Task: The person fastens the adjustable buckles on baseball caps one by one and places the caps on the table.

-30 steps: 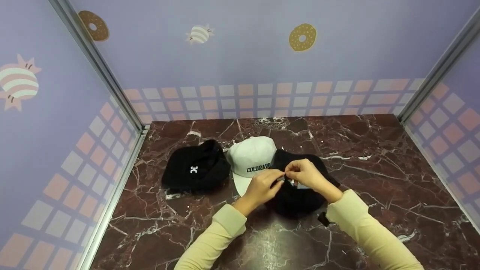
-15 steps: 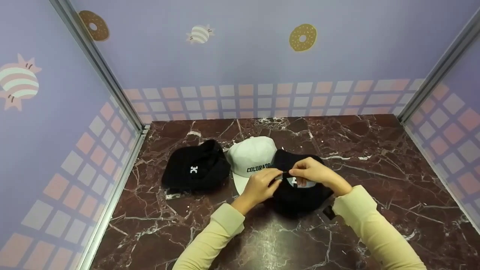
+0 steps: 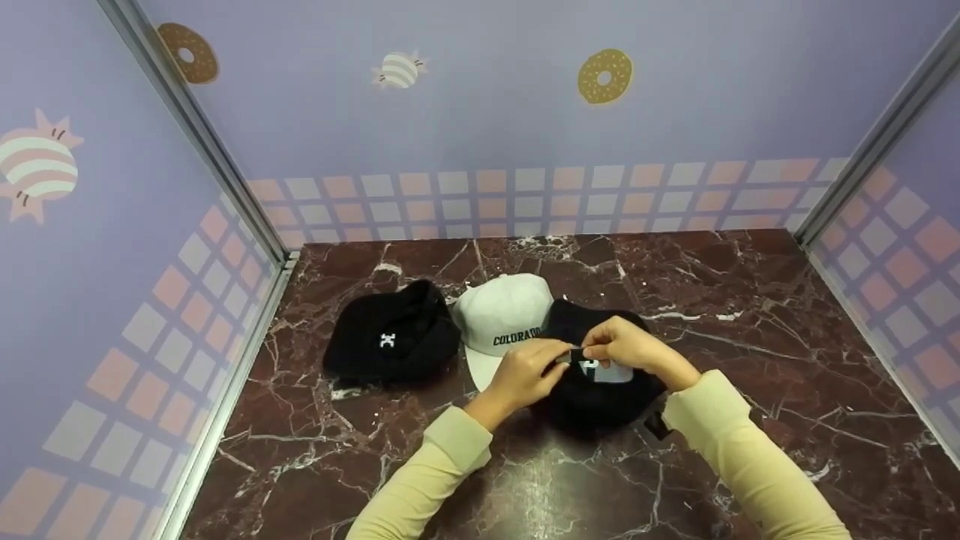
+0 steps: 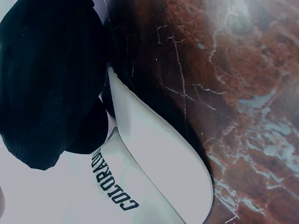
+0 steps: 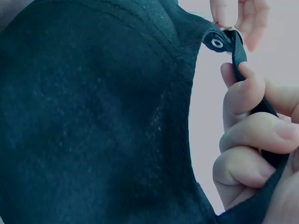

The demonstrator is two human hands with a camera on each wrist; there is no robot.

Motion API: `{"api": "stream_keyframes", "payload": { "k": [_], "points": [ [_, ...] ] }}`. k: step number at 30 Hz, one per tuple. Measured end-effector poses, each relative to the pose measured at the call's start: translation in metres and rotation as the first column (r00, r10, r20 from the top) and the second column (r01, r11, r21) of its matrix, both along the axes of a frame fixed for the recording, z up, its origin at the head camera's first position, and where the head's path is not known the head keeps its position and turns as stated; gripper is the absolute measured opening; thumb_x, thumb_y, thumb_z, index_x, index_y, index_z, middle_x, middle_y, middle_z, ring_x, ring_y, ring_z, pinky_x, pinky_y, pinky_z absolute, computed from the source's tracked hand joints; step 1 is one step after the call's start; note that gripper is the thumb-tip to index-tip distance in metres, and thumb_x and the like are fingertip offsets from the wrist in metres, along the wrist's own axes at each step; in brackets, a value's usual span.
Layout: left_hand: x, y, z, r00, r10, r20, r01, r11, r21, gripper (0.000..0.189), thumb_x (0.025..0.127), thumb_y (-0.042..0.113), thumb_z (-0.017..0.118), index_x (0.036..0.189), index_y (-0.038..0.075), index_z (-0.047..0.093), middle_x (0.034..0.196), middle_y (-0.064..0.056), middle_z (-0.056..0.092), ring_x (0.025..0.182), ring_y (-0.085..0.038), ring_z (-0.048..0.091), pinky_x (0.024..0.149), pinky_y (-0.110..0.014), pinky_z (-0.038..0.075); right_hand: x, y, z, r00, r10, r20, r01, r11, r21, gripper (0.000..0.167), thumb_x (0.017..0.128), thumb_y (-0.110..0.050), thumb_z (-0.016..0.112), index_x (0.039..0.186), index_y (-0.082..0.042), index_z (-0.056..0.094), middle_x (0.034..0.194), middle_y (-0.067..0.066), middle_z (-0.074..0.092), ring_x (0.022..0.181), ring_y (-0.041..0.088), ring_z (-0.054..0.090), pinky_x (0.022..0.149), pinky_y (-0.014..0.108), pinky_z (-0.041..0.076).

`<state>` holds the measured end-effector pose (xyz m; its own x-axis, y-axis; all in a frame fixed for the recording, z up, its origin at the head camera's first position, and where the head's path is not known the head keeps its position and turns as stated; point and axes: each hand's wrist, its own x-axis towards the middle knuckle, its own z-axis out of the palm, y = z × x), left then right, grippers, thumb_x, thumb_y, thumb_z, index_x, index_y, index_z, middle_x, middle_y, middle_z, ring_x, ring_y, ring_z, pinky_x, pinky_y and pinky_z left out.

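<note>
A black baseball cap [image 3: 592,409] is held with its back opening upward, above the table's right-middle part. My left hand [image 3: 521,373] pinches the cap's back edge where the strap begins; a metal eyelet [image 5: 217,43] shows beside its fingertips in the right wrist view. With curled fingers my right hand [image 3: 628,349] grips the black adjustment strap [image 5: 238,55], whose upper end reaches the left fingertips. Through the opening a pale patch [image 3: 611,373] shows. In the left wrist view the dark crown [image 4: 51,79] fills the upper left, and the left hand is almost wholly out of frame.
A white cap [image 3: 506,306] lettered COLORADO lies just left of and behind the held cap. Farther left rests another black cap [image 3: 375,341] with a small white emblem. The dark red marble table [image 3: 750,300] is enclosed by purple patterned walls [image 3: 495,112].
My right hand has shifted right from beside the left fingertips, and a short length of strap now shows between the hands. The left hand has hardly moved; the other caps are unmoved.
</note>
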<state>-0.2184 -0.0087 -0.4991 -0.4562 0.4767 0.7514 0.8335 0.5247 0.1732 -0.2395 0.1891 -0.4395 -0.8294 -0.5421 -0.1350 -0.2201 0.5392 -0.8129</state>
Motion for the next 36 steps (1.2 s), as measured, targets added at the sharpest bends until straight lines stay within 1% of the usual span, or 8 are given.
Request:
{"api": "stream_keyframes", "payload": {
  "k": [5,9,13,17,21,25,33,36],
  "points": [
    [-0.001,0.0,0.0,1.0,0.006,-0.003,-0.006,1.0,-0.006,0.022,0.077,0.015,0.064,0.099,0.008,0.065,0.094,0.0,0.066,0.089,-0.011,0.061,0.081,-0.022,0.046,0.002,-0.006,0.002,1.0,-0.011,-0.006,0.011,1.0,0.025,0.014,0.083,-0.009,0.057,0.082,0.001,0.067,0.05,-0.003,0.049,0.039,0.004,0.039,0.037,0.019,0.028],
    [-0.002,-0.002,-0.001,1.0,0.009,-0.007,-0.009,1.0,-0.006,0.022,0.078,0.016,0.064,0.099,0.009,0.065,0.094,0.0,0.067,0.089,-0.011,0.062,0.082,-0.022,0.046,0.002,-0.003,0.008,0.999,-0.004,0.034,0.004,1.0,0.028,0.021,0.084,-0.017,0.057,0.083,0.002,0.066,0.051,-0.001,0.051,0.038,0.006,0.042,0.037,0.023,0.037],
    [-0.003,-0.004,-0.003,1.0,0.023,-0.018,-0.023,1.0,-0.003,0.022,0.078,0.017,0.064,0.098,0.009,0.065,0.094,0.001,0.067,0.089,-0.012,0.062,0.081,-0.022,0.047,-0.001,0.008,0.009,0.995,0.054,0.087,-0.054,0.999,-0.001,0.027,0.085,-0.019,0.055,0.086,0.007,0.064,0.056,0.004,0.057,0.046,0.01,0.053,0.047,0.031,0.048],
    [-0.004,-0.006,-0.003,0.999,0.03,-0.016,-0.03,1.0,0.008,0.022,0.077,0.017,0.065,0.097,0.008,0.066,0.094,0.001,0.067,0.089,-0.012,0.062,0.081,-0.021,0.047,-0.005,0.019,0.007,0.983,0.112,0.144,-0.109,0.994,-0.032,0.024,0.085,-0.011,0.053,0.088,0.011,0.061,0.06,0.008,0.06,0.053,0.011,0.058,0.053,0.03,0.05],
    [-0.004,-0.007,-0.003,1.0,0.018,-0.014,-0.018,1.0,0.009,0.021,0.077,0.016,0.065,0.096,0.007,0.066,0.093,0.0,0.067,0.088,-0.012,0.062,0.081,-0.022,0.046,-0.006,0.022,0.004,0.978,0.125,0.169,-0.119,0.992,-0.048,0.019,0.085,-0.007,0.053,0.083,0.011,0.059,0.056,0.003,0.054,0.046,0.008,0.052,0.047,0.024,0.046],
    [-0.004,-0.006,-0.002,1.0,0.013,-0.018,-0.013,1.0,0.004,0.02,0.077,0.016,0.064,0.095,0.007,0.065,0.093,0.001,0.067,0.088,-0.012,0.062,0.081,-0.022,0.046,-0.006,0.019,0.003,0.983,0.115,0.142,-0.112,0.993,-0.032,0.016,0.085,-0.007,0.052,0.08,0.006,0.059,0.053,-0.001,0.048,0.041,0.006,0.043,0.039,0.02,0.038],
    [-0.003,-0.003,0.0,1.0,0.016,-0.005,-0.016,0.999,-0.027,0.02,0.078,0.018,0.062,0.096,0.01,0.065,0.093,0.003,0.066,0.088,-0.01,0.061,0.081,-0.021,0.046,-0.002,0.007,0.002,0.993,0.075,0.09,-0.076,0.997,0.01,0.016,0.085,-0.006,0.05,0.076,0.004,0.058,0.049,-0.005,0.041,0.038,0.002,0.034,0.039,0.017,0.029],
    [-0.003,-0.003,-0.001,1.0,0.019,-0.001,-0.019,0.999,-0.029,0.02,0.078,0.017,0.062,0.097,0.01,0.065,0.094,0.004,0.066,0.088,-0.01,0.061,0.082,-0.021,0.045,0.004,0.002,0.009,0.993,0.065,0.096,-0.064,0.998,-0.011,0.017,0.085,-0.006,0.051,0.072,0.002,0.057,0.047,-0.006,0.038,0.038,0.002,0.032,0.039,0.017,0.028]
  ]
}}
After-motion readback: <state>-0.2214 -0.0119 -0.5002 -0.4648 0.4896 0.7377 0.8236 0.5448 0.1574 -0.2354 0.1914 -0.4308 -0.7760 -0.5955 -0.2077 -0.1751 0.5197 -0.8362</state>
